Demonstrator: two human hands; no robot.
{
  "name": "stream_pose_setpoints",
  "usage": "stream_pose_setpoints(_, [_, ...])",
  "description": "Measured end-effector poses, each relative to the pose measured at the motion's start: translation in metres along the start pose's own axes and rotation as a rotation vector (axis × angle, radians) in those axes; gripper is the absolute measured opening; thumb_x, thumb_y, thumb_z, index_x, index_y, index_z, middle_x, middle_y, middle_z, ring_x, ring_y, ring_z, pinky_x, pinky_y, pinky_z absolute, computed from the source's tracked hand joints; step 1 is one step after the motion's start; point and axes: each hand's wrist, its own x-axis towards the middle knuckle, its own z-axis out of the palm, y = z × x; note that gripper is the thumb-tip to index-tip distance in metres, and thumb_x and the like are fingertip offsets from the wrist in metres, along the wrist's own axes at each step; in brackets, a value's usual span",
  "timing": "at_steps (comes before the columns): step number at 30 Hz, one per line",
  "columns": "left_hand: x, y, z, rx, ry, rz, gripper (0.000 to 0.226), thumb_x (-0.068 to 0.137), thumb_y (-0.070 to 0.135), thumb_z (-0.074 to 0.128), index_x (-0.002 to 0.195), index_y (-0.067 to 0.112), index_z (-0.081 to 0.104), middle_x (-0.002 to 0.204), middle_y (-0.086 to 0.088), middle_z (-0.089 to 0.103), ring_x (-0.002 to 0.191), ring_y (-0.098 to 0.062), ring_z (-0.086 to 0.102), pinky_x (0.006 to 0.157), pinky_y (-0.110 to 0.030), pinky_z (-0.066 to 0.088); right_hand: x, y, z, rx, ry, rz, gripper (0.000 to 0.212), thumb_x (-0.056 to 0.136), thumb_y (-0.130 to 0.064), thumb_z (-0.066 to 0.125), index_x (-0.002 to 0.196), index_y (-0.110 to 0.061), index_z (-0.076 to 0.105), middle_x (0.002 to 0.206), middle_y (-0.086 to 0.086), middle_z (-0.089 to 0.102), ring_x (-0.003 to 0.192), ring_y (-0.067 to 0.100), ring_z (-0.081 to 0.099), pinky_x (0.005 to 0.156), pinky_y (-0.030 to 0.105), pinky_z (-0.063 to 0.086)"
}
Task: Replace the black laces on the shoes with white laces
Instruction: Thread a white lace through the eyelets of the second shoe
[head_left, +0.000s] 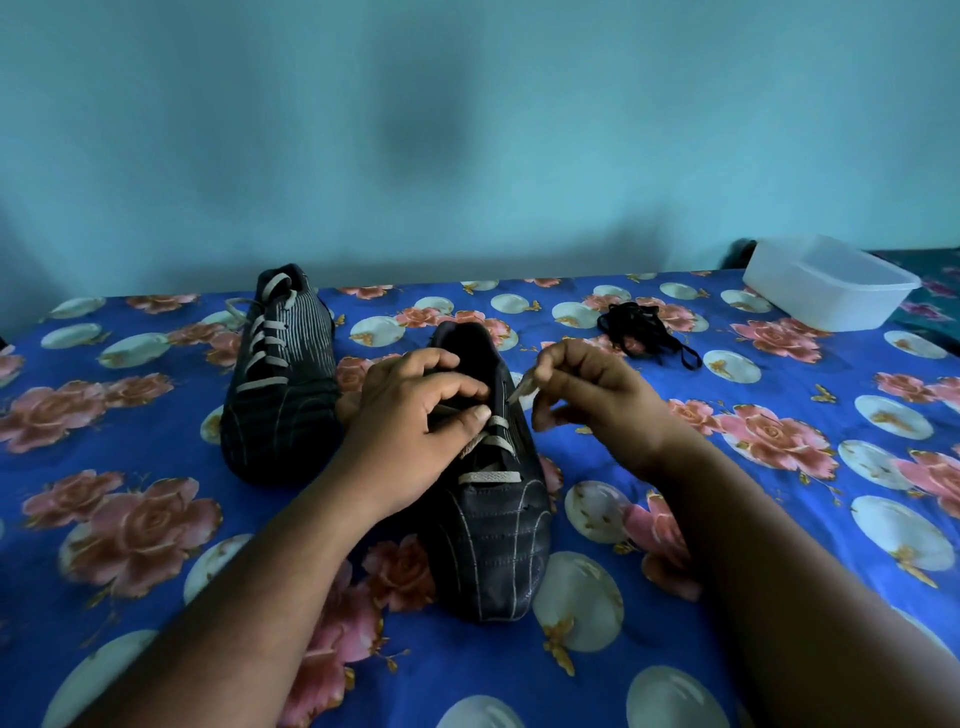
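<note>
Two dark shoes stand on a blue flowered sheet (727, 519). The far left shoe (280, 395) is laced to the top with a white lace. The near shoe (493, 540) has a white lace (488, 475) through its lower eyelets only. My left hand (415, 415) rests over the near shoe's tongue, fingers curled on its left lace side, thumb on a crossing. My right hand (587, 400) pinches the white lace's tip just right of the shoe's upper eyelets. A heap of black laces (644, 327) lies behind, to the right.
A white plastic tub (831, 286) sits at the back right of the bed, near the teal wall (467, 130). The bed's left edge is at the far left.
</note>
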Motion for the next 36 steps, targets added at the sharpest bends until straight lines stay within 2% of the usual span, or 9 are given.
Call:
stream_pose_setpoints(5, [-0.004, 0.001, -0.010, -0.048, -0.066, 0.008, 0.026, 0.080, 0.060, 0.075, 0.104, 0.058, 0.065, 0.133, 0.030, 0.045, 0.130, -0.003, 0.031, 0.110, -0.037, 0.022, 0.001, -0.006, -0.021, 0.193, 0.393, -0.010, 0.008, 0.105, -0.016, 0.052, 0.097, -0.015, 0.053, 0.091, 0.007, 0.071, 0.067, 0.018, 0.063, 0.060, 0.033, 0.057])
stream_pose_setpoints(8, [-0.005, -0.001, -0.017, -0.060, -0.108, 0.018, 0.055, 0.076, 0.057, 0.081, 0.126, 0.053, 0.058, 0.135, 0.032, 0.044, 0.130, 0.000, 0.030, 0.116, -0.037, 0.026, 0.003, -0.002, -0.033, 0.172, 0.641, 0.065, 0.008, 0.105, -0.020, 0.053, 0.103, -0.013, 0.055, 0.087, 0.005, 0.070, 0.062, 0.014, 0.060, 0.057, 0.033, 0.055])
stream_pose_setpoints(10, [-0.005, -0.004, -0.021, -0.070, -0.179, -0.009, 0.082, 0.071, 0.062, 0.083, 0.143, 0.049, 0.045, 0.137, 0.036, 0.036, 0.129, 0.008, 0.023, 0.118, -0.035, 0.022, 0.006, 0.005, -0.036, -0.002, 0.701, 0.116, 0.010, 0.104, -0.021, 0.055, 0.097, -0.014, 0.055, 0.091, 0.010, 0.069, 0.065, 0.016, 0.058, 0.058, 0.035, 0.054])
stream_pose_setpoints(13, [-0.004, -0.011, -0.021, -0.100, -0.322, -0.073, 0.115, 0.060, 0.082, 0.069, 0.156, 0.047, 0.017, 0.157, 0.027, 0.015, 0.143, 0.012, 0.003, 0.126, -0.039, 0.009, 0.008, 0.014, -0.028, -0.344, 0.528, 0.017, 0.009, 0.098, -0.027, 0.064, 0.096, -0.020, 0.059, 0.094, 0.003, 0.066, 0.081, 0.017, 0.060, 0.071, 0.032, 0.051])
stream_pose_setpoints(17, [-0.004, -0.016, -0.019, -0.162, -0.376, -0.110, 0.125, 0.056, 0.091, 0.065, 0.158, 0.045, 0.009, 0.166, 0.024, 0.003, 0.153, 0.002, 0.001, 0.128, -0.046, 0.012, 0.003, 0.017, -0.010, -0.648, 0.107, -0.229, 0.024, 0.090, -0.054, 0.063, 0.103, -0.034, 0.065, 0.106, -0.015, 0.065, 0.104, 0.010, 0.058, 0.089, 0.021, 0.044])
stream_pose_setpoints(21, [-0.003, -0.011, -0.021, -0.053, -0.382, -0.117, 0.123, 0.055, 0.090, 0.058, 0.158, 0.044, 0.008, 0.166, 0.024, 0.002, 0.153, -0.002, 0.007, 0.126, -0.049, 0.017, 0.003, 0.018, -0.002, -0.637, -0.064, -0.287, 0.007, 0.092, -0.036, 0.070, 0.093, -0.030, 0.066, 0.090, -0.012, 0.067, 0.090, 0.012, 0.062, 0.082, 0.025, 0.045])
stream_pose_setpoints(25, [-0.001, -0.016, -0.022, -0.051, -0.372, -0.097, 0.123, 0.054, 0.094, 0.057, 0.157, 0.045, 0.010, 0.164, 0.024, 0.006, 0.152, -0.001, 0.011, 0.126, -0.047, 0.018, 0.004, 0.016, -0.006, -0.419, -0.061, -0.159, 0.009, 0.097, -0.024, 0.066, 0.090, -0.018, 0.067, 0.086, -0.004, 0.067, 0.085, 0.011, 0.061, 0.080, 0.032, 0.049])
stream_pose_setpoints(29, [-0.001, -0.021, -0.021, -0.065, -0.362, -0.098, 0.126, 0.050, 0.099, 0.058, 0.156, 0.048, 0.012, 0.164, 0.021, 0.009, 0.151, 0.000, 0.011, 0.126, -0.044, 0.020, 0.002, 0.008, -0.008, -0.324, -0.006, -0.138, 0.016, 0.097, -0.024, 0.062, 0.089, -0.011, 0.066, 0.084, -0.002, 0.066, 0.082, 0.006, 0.060, 0.077, 0.023, 0.047])
stream_pose_setpoints(36, [-0.002, -0.020, -0.022, -0.020, -0.398, -0.136, 0.117, 0.050, 0.099, 0.059, 0.148, 0.061, 0.007, 0.166, 0.019, 0.007, 0.153, -0.009, 0.014, 0.123, -0.053, 0.023, 0.006, 0.006, -0.029, -0.154, 0.471, -0.005, 0.022, 0.099, -0.018, 0.059, 0.077, -0.016, 0.063, 0.068, -0.006, 0.063, 0.066, 0.011, 0.055, 0.067, 0.033, 0.046])
